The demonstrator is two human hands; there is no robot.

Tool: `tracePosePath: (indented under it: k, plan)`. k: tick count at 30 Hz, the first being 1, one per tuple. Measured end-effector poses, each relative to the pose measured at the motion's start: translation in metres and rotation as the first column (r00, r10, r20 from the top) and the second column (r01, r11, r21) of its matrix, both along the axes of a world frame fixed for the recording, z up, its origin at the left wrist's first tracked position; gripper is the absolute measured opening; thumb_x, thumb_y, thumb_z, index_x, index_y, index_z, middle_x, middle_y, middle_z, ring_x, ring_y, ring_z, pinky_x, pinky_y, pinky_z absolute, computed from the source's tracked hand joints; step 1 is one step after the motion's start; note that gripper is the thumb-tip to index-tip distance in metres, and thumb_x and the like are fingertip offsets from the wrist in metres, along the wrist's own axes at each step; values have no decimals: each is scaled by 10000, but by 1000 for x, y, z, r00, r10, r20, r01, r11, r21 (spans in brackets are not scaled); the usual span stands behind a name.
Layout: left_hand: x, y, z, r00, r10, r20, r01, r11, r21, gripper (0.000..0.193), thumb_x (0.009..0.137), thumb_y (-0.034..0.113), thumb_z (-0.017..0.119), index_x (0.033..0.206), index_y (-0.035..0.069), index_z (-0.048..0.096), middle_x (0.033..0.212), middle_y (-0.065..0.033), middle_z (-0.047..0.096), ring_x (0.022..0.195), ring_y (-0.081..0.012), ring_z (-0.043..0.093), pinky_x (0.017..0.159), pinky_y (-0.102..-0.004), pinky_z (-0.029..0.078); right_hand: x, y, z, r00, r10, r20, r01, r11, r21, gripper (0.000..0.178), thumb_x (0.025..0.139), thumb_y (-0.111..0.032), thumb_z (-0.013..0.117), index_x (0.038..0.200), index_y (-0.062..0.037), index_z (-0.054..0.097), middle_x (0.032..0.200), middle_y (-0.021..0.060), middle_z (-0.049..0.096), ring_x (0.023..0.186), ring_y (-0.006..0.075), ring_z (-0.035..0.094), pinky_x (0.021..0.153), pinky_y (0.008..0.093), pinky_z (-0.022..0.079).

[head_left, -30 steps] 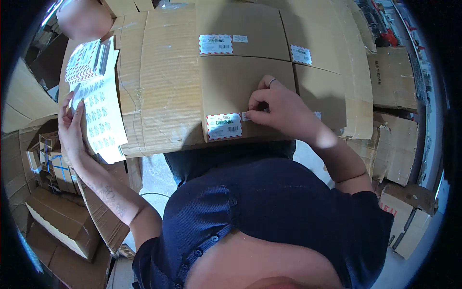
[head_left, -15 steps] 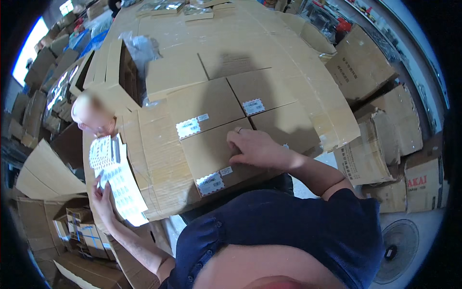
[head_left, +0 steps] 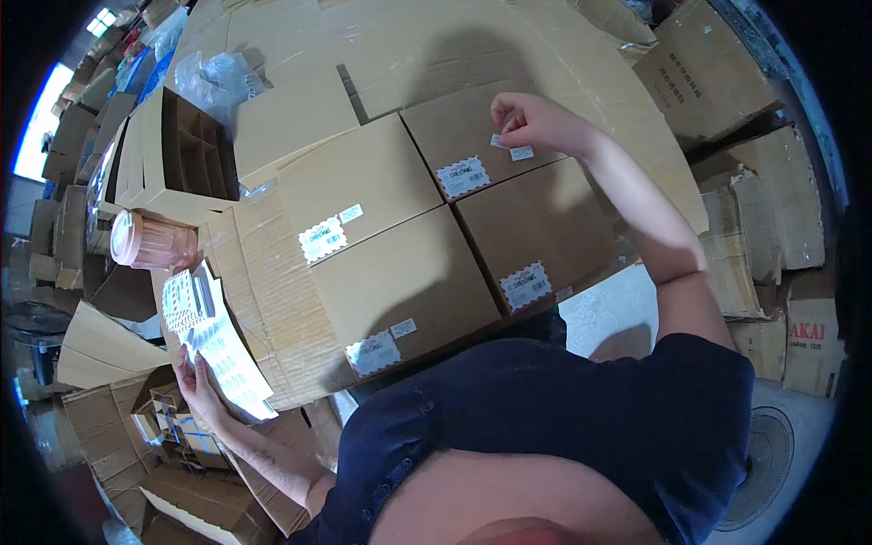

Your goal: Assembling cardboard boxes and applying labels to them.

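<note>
My right hand (head_left: 538,124) is over the far right of several brown cardboard boxes, its fingertips pinched at a small white label (head_left: 497,141). Another small white label (head_left: 520,153) shows just below those fingers; whether it is stuck down I cannot tell. That box (head_left: 445,123) also bears a larger scallop-edged label (head_left: 463,177). Similar labels mark the far left box (head_left: 363,173), the near left box (head_left: 409,272) and the near right box (head_left: 545,218). At the table's left side, my left hand (head_left: 198,386) touches the edge of white label sheets (head_left: 227,350), fingers extended and slightly apart.
A pinkish lidded jar (head_left: 154,241) stands beyond the sheets. Behind it is a divided carton (head_left: 195,150), with clear plastic wrap (head_left: 218,82) alongside. Large cartons (head_left: 708,68) line the right side, and a round fan (head_left: 758,468) is at the lower right.
My right hand has moved from the near left box away to the far right box. My left hand stays by the label sheets. The view has shifted, uncovering the near right box's label.
</note>
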State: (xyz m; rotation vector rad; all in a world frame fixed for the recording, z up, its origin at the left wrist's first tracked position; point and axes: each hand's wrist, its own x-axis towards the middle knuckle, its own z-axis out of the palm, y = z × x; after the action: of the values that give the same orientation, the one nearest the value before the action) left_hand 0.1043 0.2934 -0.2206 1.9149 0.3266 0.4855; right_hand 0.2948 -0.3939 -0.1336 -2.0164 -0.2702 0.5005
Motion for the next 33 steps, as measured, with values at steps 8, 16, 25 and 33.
tracePosePath:
  k: [8, 16, 25, 33]
  plan:
    - [-3, -1, 5, 999, 25, -28, -25, 999, -20, 346, 964, 70, 575, 1301, -2, 534, 1219, -82, 615, 1087, -136, 565, 943, -256, 427, 9, 17, 2, 979, 200, -22, -201, 977, -66, 226, 821, -33, 681, 919, -39, 478, 857, 22, 518, 738, 81, 574, 609, 243, 447]
    - [0, 2, 4, 1000, 25, -8, -25, 998, -65, 328, 970, 36, 546, 1294, -14, 532, 1210, -89, 612, 1073, -140, 570, 935, -259, 430, 22, 20, 0, 946, 321, 49, -308, 934, -180, 304, 752, -28, 730, 917, -29, 475, 850, 82, 561, 768, 179, 597, 639, 334, 483]
    - [-2, 2, 3, 998, 66, 11, -64, 989, -132, 337, 971, 17, 529, 1305, -20, 518, 1196, -106, 614, 1090, -146, 572, 929, -235, 450, 27, 29, 3, 957, 287, -24, -279, 902, -328, 423, 721, -83, 774, 1004, -47, 461, 920, 100, 556, 831, 224, 563, 695, 364, 472]
    - [-2, -6, 8, 998, 70, -4, -70, 997, -32, 336, 959, 49, 572, 1286, -20, 541, 1138, -93, 630, 1004, -126, 580, 879, -230, 452, 35, 42, 20, 931, 350, -107, -359, 817, -452, 415, 714, -35, 738, 995, -59, 434, 892, 74, 475, 773, 168, 526, 642, 331, 450]
